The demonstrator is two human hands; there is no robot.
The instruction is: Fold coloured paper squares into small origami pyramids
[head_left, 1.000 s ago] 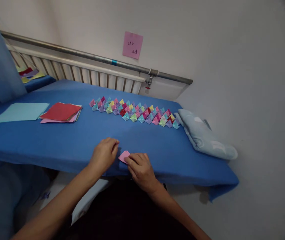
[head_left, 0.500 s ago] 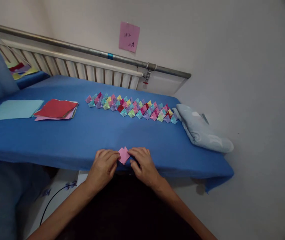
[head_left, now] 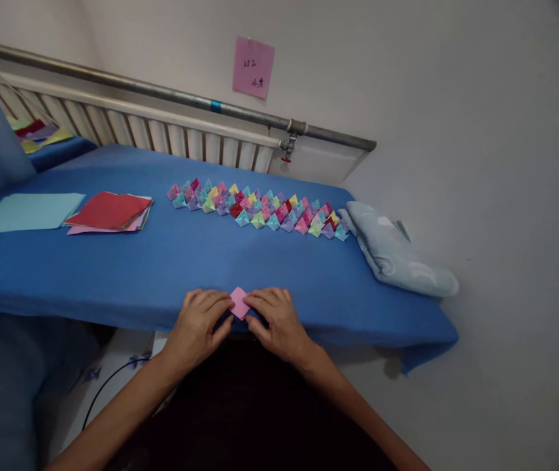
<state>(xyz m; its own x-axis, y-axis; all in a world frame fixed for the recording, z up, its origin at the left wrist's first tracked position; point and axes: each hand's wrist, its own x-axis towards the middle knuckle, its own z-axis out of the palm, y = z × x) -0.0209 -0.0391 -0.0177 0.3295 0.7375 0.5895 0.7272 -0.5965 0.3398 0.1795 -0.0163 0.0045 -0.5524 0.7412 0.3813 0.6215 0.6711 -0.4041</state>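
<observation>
One small, diamond-shaped piece of folded pink paper point(head_left: 240, 303) sits between the person's hands at the near edge of the worktop point(head_left: 171, 261), which is draped in blue cloth. The left hand point(head_left: 199, 328) has its fingers at the paper's left corner, and the right hand point(head_left: 282, 324) has its fingers at the right corner. Both sets of fingers are curved, with each thumb lower than the fingers beside it; I can't tell whether they pinch the corners or only press on them. The diamond's top point stands clear between the fingertips.

Beyond the hands, rows of small folded multicoloured paper pieces point(head_left: 258, 220) run across the cloth towards a folded pale-blue patterned blanket point(head_left: 397, 252). Over to the left lie a stack of square paper sheets with red on top point(head_left: 107, 210) and, just beside it, some flat light-blue paper sheets point(head_left: 27, 212).
</observation>
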